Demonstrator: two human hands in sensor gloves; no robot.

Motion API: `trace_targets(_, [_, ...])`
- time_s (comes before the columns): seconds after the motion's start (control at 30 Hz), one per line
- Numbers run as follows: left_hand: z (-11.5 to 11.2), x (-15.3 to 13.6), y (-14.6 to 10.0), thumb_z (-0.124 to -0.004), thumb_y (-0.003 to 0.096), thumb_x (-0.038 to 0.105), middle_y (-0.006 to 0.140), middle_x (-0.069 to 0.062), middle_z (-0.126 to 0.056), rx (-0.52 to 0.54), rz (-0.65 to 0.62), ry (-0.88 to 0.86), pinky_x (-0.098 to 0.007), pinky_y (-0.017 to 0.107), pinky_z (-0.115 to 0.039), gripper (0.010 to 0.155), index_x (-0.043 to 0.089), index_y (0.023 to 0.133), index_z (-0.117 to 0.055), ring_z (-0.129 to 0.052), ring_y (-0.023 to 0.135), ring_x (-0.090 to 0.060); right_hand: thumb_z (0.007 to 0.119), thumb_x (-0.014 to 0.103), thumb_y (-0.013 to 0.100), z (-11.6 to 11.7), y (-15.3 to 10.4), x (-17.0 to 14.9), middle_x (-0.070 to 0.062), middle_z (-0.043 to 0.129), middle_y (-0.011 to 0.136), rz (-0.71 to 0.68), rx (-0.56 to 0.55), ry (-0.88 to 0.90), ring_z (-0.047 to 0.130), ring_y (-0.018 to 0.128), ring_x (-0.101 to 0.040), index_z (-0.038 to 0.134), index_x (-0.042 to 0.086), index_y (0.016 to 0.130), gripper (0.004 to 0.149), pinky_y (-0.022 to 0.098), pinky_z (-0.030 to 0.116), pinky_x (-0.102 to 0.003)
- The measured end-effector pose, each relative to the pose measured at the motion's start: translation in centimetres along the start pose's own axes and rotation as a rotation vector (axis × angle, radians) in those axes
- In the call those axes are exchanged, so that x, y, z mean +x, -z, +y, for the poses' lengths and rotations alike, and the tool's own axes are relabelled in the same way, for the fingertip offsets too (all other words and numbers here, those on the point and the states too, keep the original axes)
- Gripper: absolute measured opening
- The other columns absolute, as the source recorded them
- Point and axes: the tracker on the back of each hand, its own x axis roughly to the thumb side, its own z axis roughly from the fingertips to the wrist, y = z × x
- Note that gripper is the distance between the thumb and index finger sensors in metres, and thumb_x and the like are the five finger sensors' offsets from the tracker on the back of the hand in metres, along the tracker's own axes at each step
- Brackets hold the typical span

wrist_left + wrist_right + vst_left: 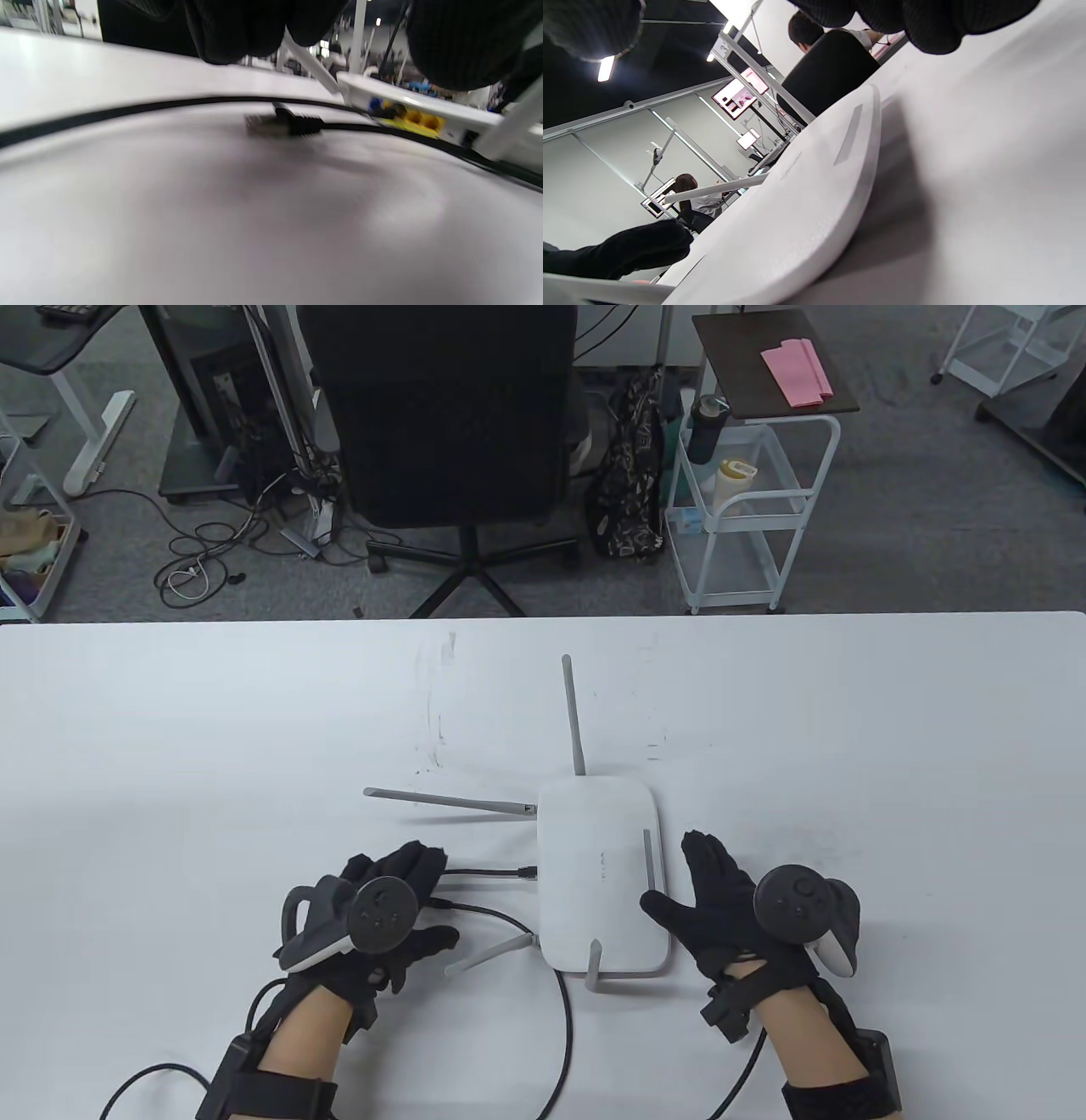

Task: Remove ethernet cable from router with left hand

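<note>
The white router [601,874] lies flat mid-table with several grey antennas. A black ethernet cable [501,914] lies loose on the table; its free plug [288,123] rests left of the router, apart from the yellow ports [418,120]. A second black cable [488,870] stays plugged into the router's left side. My left hand [399,891] is just left of the router, fingers spread over the free plug, holding nothing. My right hand [708,891] lies open along the router's right edge, thumb by the rim.
The white table [212,746] stretches wide around the router. One antenna [450,800] points left along the table above my left hand, another [574,712] points away. A black office chair [441,415] and a white cart [747,500] stand beyond the far edge.
</note>
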Motion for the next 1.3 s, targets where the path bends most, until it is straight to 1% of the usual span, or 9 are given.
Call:
trace_targets(0.17, [-0.5,1.8,0.9,-0.078,0.0412,0.068,0.12,-0.012,-0.05,-0.051,-0.036,0.14,-0.065,0.079,-0.041,0.091,0.026,0.115,-0.045,-0.065,0.111,-0.037,0.067,0.078,0.052,0.7,0.2,-0.3,-0.042,0.05,0.098,0.068,0.052,0.0,0.072,0.077,-0.066,0.041,-0.013,0.106,0.109,0.051,0.067,-0.068])
trace_targets(0.23, [-0.6,2.4,1.4,-0.073,0.0457,0.064,0.121,-0.014,-0.05,-0.065,-0.039,0.089,-0.066,0.079,-0.041,0.084,0.025,0.115,-0.045,-0.064,0.111,-0.039,0.066,0.078,0.052,1.1,0.4,-0.3,-0.042,0.05,0.098,0.09,0.071,-0.001,0.072,0.077,-0.066,0.041,-0.013,0.106,0.109,0.051,0.067,-0.068])
trace_targets(0.37, [-0.6,2.9,2.1,-0.064,0.0504,0.056,0.115,-0.015,-0.064,0.037,0.021,0.081,-0.063,0.076,-0.049,0.072,0.021,0.112,-0.055,-0.076,0.103,-0.04,0.067,0.078,0.052,1.5,0.7,-0.2,-0.043,0.05,0.097,0.103,0.063,-0.002,0.071,0.076,-0.066,0.041,-0.013,0.106,0.108,0.051,0.068,-0.067])
trace_targets(0.6, [-0.7,4.8,3.4,-0.072,0.0487,0.06,0.117,-0.014,-0.06,-0.055,0.017,0.043,-0.064,0.076,-0.047,0.078,0.021,0.113,-0.052,-0.072,0.105,-0.04,0.067,0.077,0.053,2.0,1.2,0.4,-0.044,0.047,0.098,0.16,0.106,0.001,0.066,0.078,-0.065,0.04,-0.014,0.106,0.109,0.051,0.067,-0.067])
trace_targets(0.77, [-0.5,5.3,4.6,-0.068,0.0498,0.061,0.117,-0.014,-0.06,-0.113,0.084,-0.007,-0.063,0.076,-0.046,0.076,0.021,0.113,-0.053,-0.069,0.105,-0.041,0.068,0.076,0.053,2.2,2.7,1.0,-0.044,0.049,0.097,0.248,0.17,-0.009,0.067,0.077,-0.064,0.04,-0.015,0.106,0.109,0.05,0.069,-0.066])
trace_targets(0.9, [-1.1,5.1,5.2,-0.067,0.0493,0.064,0.116,-0.016,-0.059,-0.091,0.135,-0.09,-0.064,0.075,-0.043,0.078,0.02,0.113,-0.055,-0.066,0.105,-0.043,0.067,0.076,0.054,2.7,3.5,1.5,-0.044,0.051,0.097,0.28,0.228,-0.043,0.067,0.076,-0.063,0.038,-0.014,0.106,0.108,0.05,0.069,-0.064])
trace_targets(1.0, [-1.5,5.3,5.2,-0.063,0.0485,0.069,0.118,-0.017,-0.055,-0.086,0.127,-0.091,-0.065,0.075,-0.038,0.081,0.022,0.114,-0.055,-0.061,0.106,-0.046,0.069,0.075,0.053,3.0,3.4,1.6,-0.044,0.052,0.095,0.282,0.207,-0.041,0.069,0.073,-0.061,0.038,-0.014,0.106,0.108,0.049,0.071,-0.064])
trace_targets(1.07, [-2.0,5.4,5.3,-0.059,0.0489,0.071,0.119,-0.018,-0.053,-0.09,0.108,-0.094,-0.067,0.075,-0.035,0.08,0.025,0.114,-0.056,-0.057,0.107,-0.048,0.067,0.075,0.054,3.0,3.3,1.5,-0.045,0.048,0.096,0.28,0.278,0.001,0.068,0.074,-0.061,0.036,-0.014,0.106,0.107,0.049,0.07,-0.063])
trace_targets(1.3, [-2.7,5.3,5.7,-0.059,0.0495,0.07,0.121,-0.017,-0.047,-0.113,0.092,-0.189,-0.068,0.074,-0.025,0.083,0.02,0.115,-0.051,-0.043,0.11,-0.05,0.067,0.074,0.054,3.1,2.7,0.8,-0.046,0.045,0.095,0.251,0.199,0.111,0.067,0.073,-0.062,0.037,-0.014,0.106,0.106,0.049,0.071,-0.062])
